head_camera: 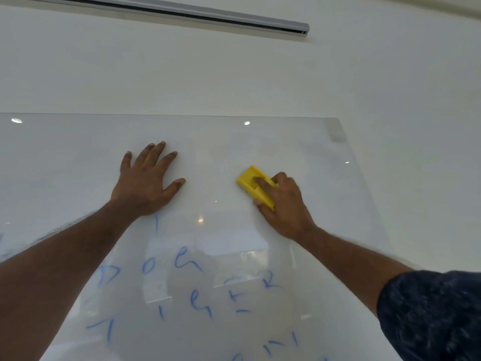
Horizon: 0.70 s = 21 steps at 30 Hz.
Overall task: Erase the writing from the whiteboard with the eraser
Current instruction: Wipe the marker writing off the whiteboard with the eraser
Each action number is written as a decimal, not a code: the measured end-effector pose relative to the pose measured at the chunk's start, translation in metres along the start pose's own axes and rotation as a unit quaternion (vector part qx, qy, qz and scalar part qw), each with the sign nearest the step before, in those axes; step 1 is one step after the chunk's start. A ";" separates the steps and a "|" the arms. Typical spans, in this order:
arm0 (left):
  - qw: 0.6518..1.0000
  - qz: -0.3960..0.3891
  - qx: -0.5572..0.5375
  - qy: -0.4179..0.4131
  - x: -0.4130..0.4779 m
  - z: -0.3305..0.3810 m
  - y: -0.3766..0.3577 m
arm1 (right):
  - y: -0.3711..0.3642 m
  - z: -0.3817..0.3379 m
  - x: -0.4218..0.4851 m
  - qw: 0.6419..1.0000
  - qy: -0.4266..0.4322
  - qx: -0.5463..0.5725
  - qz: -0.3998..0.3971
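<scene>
Well, from the head camera the upper band of the whiteboard [78,157] looks wiped already, while blue writing [182,287] covers its lower half, down toward 6 o'clock from both hands. The yellow eraser [251,183] sits flat against the board at about 3 o'clock from the left hand [145,186], well apart from it. The right hand [283,207] has its grip closed round the eraser: fingers over the top, thumb tucked under its lower edge. The left hand is empty, fingers spread, palm flat on the glass as a brace.

To do this stroke well, I'd say keep the pad flush, press evenly, and draw it downward in overlapping passes into the lettering. A faint blue stroke [156,225] just under the left wrist would want catching too; it may be a letter's remnant, the blur makes that hard to judge.

Both arms reach up and forward, the right wrist cocked inward toward 10 o'clock.
</scene>
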<state>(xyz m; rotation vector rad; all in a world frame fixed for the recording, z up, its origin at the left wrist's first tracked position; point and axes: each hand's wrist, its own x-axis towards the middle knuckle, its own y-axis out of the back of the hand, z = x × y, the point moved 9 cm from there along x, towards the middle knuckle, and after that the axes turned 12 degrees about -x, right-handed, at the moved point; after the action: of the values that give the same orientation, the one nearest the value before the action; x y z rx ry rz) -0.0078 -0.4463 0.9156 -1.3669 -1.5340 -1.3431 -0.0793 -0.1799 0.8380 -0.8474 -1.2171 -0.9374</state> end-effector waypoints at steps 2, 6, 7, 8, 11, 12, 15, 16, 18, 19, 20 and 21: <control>1.000 -0.004 -0.007 0.003 -0.002 0.000 0.002 | 0.006 0.016 -0.006 1.000 0.011 -0.010 -0.008; 0.999 -0.023 -0.012 -0.019 -0.009 -0.002 0.013 | 0.013 0.078 0.002 0.984 -0.176 -0.015 -0.003; 0.999 -0.028 -0.012 -0.024 -0.010 -0.003 0.017 | 0.012 0.074 0.002 0.981 -0.196 -0.004 -0.001; 0.999 -0.034 -0.009 -0.031 -0.011 -0.003 0.019 | 0.011 0.059 -0.001 0.982 -0.189 0.007 0.002; 0.998 -0.047 -0.012 -0.032 -0.011 -0.002 0.024 | 0.004 -0.013 -0.019 0.999 -0.050 0.017 0.001; 0.998 -0.050 -0.014 -0.029 -0.012 -0.003 0.026 | 0.003 -0.025 -0.025 1.000 -0.011 0.019 -0.006; 0.998 -0.056 -0.015 -0.009 -0.019 -0.017 0.034 | 0.008 0.004 -0.015 1.000 -0.026 0.004 -0.003; 0.998 -0.057 -0.017 0.001 -0.023 -0.024 0.037 | 0.011 0.028 -0.012 0.996 -0.088 0.002 0.006; 0.998 -0.063 -0.016 0.022 -0.035 -0.039 0.046 | 0.014 0.062 -0.015 0.974 -0.226 0.013 0.016; 0.997 -0.065 -0.013 0.029 -0.041 -0.047 0.051 | 0.012 0.057 -0.018 0.968 -0.250 0.017 0.020; 0.997 -0.066 -0.010 0.033 -0.048 -0.053 0.054 | 0.010 0.039 -0.020 0.972 -0.233 0.020 0.020; 0.997 -0.067 -0.008 0.037 -0.055 -0.061 0.059 | 0.008 0.011 -0.022 0.982 -0.185 0.020 0.017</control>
<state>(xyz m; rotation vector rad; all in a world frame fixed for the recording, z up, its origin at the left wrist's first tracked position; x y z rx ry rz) 0.0524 -0.5247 0.8941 -1.2279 -1.5918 -1.4735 -0.0782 -0.1645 0.8175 -1.0374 -1.5284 -0.7437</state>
